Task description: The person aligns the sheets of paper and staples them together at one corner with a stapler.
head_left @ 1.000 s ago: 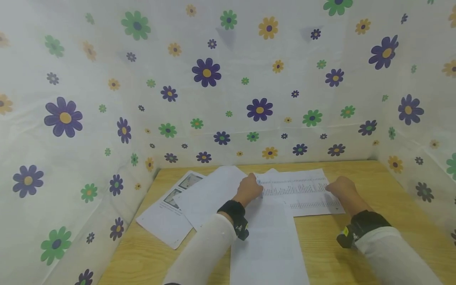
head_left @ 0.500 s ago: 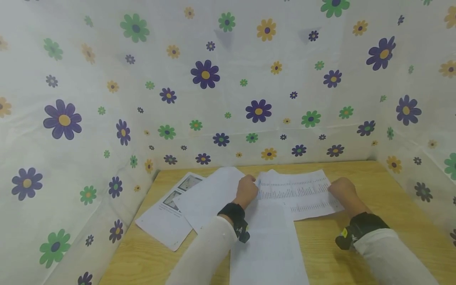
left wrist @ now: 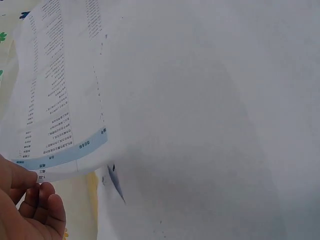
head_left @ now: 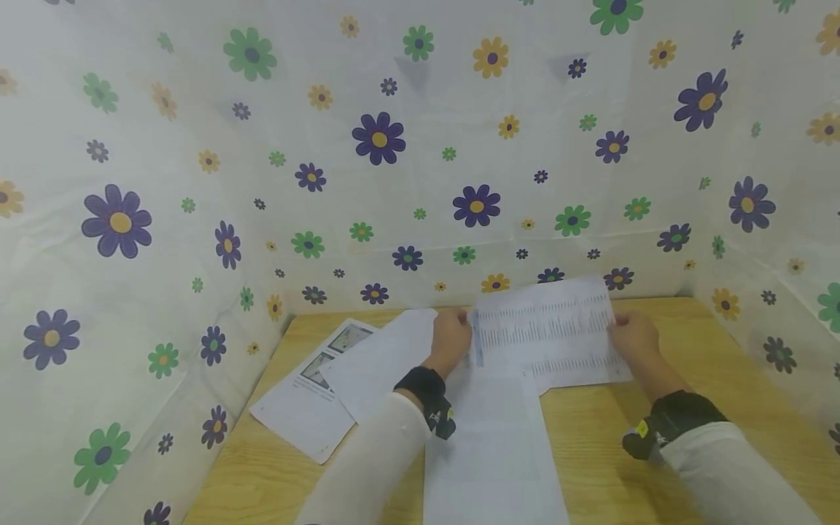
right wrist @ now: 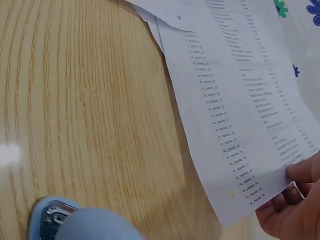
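A printed sheet of paper (head_left: 558, 328), covered in columns of small text with a blue band at one end, is raised at its far side above the table. My left hand (head_left: 451, 339) pinches its left end; in the left wrist view the thumb and fingers grip the edge beside the blue band (left wrist: 70, 152). At the other end, my right hand (head_left: 636, 346) pinches the edge between thumb and curled fingers, as the right wrist view also shows. A white blank-looking sheet (head_left: 492, 452) lies in front, overlapping the printed sheet's lower left part.
Left of the hands, another white sheet (head_left: 380, 357) partly covers a page with two pictures (head_left: 302, 408). All rest on a wood-grain table (head_left: 597, 467). Flower-patterned white sheeting (head_left: 420, 168) encloses the back and sides. A pale blue rounded object (right wrist: 95, 225) shows in the right wrist view.
The printed sheet has gone from lying nearly flat to being lifted, its far edge now up against the backdrop. Both hands rose slightly with it. The other papers stayed put.
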`<action>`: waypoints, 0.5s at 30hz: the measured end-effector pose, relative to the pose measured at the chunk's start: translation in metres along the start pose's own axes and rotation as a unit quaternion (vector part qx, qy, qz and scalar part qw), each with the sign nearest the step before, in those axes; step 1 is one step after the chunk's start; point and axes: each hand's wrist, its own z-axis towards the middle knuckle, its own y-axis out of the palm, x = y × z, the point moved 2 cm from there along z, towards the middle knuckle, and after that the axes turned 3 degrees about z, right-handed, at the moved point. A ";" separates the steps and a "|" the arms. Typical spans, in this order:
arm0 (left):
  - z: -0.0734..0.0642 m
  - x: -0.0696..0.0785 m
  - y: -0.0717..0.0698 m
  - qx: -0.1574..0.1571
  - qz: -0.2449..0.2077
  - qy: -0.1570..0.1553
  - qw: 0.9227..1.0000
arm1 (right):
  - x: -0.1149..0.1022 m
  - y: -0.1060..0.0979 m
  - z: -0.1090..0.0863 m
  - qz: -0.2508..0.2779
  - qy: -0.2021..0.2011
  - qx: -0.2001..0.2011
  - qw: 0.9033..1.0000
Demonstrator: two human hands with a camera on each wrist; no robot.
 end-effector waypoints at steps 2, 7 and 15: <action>0.002 0.001 -0.004 0.010 0.003 0.010 1.000 | -0.004 -0.002 -0.001 0.014 -0.008 0.005 1.000; 0.009 0.010 -0.020 0.016 -0.003 0.030 0.999 | -0.013 -0.008 -0.004 0.042 -0.049 0.020 0.998; 0.022 0.034 -0.054 0.027 -0.051 0.032 0.998 | -0.026 -0.016 -0.013 0.090 -0.074 0.043 0.992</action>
